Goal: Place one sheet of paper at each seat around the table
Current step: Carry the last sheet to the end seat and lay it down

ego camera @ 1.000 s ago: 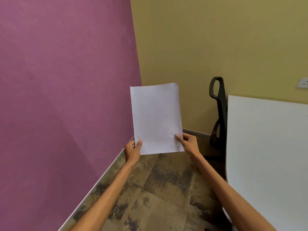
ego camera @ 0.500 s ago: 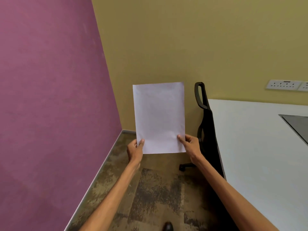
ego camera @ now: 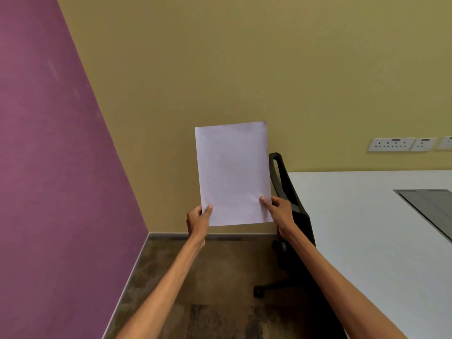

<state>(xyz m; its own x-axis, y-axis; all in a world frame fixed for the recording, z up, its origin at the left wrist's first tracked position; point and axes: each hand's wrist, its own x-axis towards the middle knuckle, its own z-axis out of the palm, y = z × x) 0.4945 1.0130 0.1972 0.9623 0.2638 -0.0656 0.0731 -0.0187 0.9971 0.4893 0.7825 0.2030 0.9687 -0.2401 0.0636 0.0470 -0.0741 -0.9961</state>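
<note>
A blank white sheet of paper (ego camera: 232, 172) is held upright in front of me, in mid-air before the yellow wall. My left hand (ego camera: 198, 220) pinches its lower left corner and my right hand (ego camera: 278, 211) pinches its lower right corner. The white table (ego camera: 354, 228) lies to the right, its near surface bare. A black office chair (ego camera: 291, 206) stands at the table's left end, pushed in, partly hidden behind my right forearm and the sheet.
A purple wall (ego camera: 61, 179) closes the left side and meets the yellow wall (ego camera: 220, 69) in a corner. Wall sockets (ego camera: 391, 144) sit above the table. A grey inset panel (ego camera: 430, 206) is set in the tabletop. Brown patterned floor (ego camera: 208, 289) runs between wall and chair.
My view has swung to the right and upward: more of the table, the sockets and the grey panel now show. Both hands keep the same hold on the sheet.
</note>
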